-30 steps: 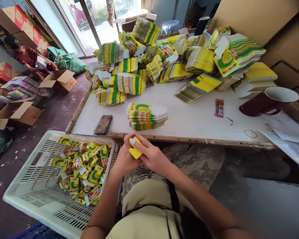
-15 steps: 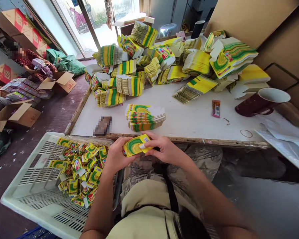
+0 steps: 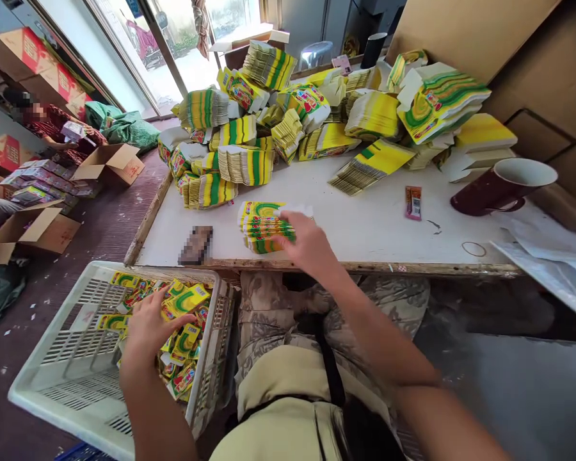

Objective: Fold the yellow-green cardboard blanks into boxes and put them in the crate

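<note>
My left hand (image 3: 148,330) is over the white plastic basket (image 3: 60,387), its thumb and fingers spread. Beside the fingertips a small yellow-green box (image 3: 192,299) rests on the heap of similar boxes (image 3: 185,342); whether they still touch is hard to tell. My right hand (image 3: 310,246) reaches over the table's front edge to a fanned stack of flat printed cartons (image 3: 259,227). Its thumb and fingers are apart at the stack's right side, and no carton is lifted. Behind the stack lie many bundles of flat cartons (image 3: 247,165).
A pixelated object (image 3: 196,245) lies at the table's front left. To the right are a small packet (image 3: 413,203), a rubber band (image 3: 473,249) and a dark red mug (image 3: 480,195). Another person (image 3: 52,125) sits far left among open cardboard boxes (image 3: 108,168).
My left hand has carried the small box from above my lap to the basket and spread its fingers. My right hand has left the box and moved forward to the carton stack.
</note>
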A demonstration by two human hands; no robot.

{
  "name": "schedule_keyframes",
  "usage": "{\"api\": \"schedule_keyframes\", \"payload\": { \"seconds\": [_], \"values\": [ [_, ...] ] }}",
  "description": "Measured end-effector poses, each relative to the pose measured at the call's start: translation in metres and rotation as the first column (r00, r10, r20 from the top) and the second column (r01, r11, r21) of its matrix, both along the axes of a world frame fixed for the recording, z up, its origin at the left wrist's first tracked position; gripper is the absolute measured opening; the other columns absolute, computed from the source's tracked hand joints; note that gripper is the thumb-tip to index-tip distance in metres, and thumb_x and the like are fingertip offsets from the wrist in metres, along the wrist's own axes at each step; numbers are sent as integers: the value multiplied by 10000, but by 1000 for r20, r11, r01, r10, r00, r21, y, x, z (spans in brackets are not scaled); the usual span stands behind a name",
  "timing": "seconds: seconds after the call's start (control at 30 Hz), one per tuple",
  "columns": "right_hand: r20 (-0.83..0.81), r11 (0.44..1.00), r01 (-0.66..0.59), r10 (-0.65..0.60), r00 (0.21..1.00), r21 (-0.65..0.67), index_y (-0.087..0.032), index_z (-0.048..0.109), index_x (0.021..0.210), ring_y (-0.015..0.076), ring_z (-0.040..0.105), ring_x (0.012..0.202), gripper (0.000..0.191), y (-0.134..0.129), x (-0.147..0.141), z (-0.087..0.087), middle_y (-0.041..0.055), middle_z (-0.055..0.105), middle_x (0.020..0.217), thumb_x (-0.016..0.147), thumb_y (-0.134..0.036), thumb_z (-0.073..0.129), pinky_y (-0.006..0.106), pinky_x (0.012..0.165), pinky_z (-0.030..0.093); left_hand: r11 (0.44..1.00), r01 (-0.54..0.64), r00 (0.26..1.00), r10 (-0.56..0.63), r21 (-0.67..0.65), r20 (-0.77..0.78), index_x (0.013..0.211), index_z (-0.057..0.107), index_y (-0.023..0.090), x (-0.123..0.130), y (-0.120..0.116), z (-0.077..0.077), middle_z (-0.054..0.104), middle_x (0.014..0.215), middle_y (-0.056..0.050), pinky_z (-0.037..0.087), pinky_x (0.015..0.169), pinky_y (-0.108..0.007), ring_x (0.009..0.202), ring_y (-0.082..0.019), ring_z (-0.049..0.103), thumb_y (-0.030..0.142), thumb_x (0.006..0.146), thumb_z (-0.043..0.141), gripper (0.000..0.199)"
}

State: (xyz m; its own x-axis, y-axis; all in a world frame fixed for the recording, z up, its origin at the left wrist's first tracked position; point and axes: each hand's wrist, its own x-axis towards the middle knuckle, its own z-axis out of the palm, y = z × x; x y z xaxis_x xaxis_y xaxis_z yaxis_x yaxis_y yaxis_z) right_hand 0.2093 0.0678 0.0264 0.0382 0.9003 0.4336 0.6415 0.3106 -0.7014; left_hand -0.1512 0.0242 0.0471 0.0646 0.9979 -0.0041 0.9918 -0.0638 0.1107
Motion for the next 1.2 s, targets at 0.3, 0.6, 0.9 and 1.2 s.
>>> {"api": "schedule_keyframes", "payload": {
  "seconds": [0.3,0.6,0.9,1.2],
  "values": [
    [341,983,87,-26,940,-163,-145,603,1222,296,564,1061,328,44,9,-21,148,641,1159,904,-129,524,402,911,447,874,453,784,-484,175,389,1388,443,240,109,39,8,551,1367,-128,399,1087,-452,1287,-283,507,552,824,648,676],
    [369,978,85,-9,930,-190,-125,600,1232,295,565,1049,347,44,11,-17,145,642,1151,889,-120,548,390,917,445,688,686,709,-705,-238,7,1447,324,99,224,183,10,436,1443,-284,341,1071,-510,1368,-441,380,571,438,867,1239],
    [346,973,76,5,938,-219,-123,593,1192,305,572,1058,335,21,16,-7,144,649,1147,858,-99,584,397,920,446,620,745,616,-781,-248,-100,1270,467,123,220,169,-4,616,1194,-162,446,863,-358,1086,-326,604,555,638,722,808],
    [365,953,95,18,931,-288,-146,520,1126,307,585,1033,375,27,9,6,163,628,1111,782,-69,649,395,853,461,644,737,641,-762,-205,-89,1377,399,106,216,164,-4,575,1262,-216,431,936,-436,1151,-380,568,541,599,789,972]
  ]
}}
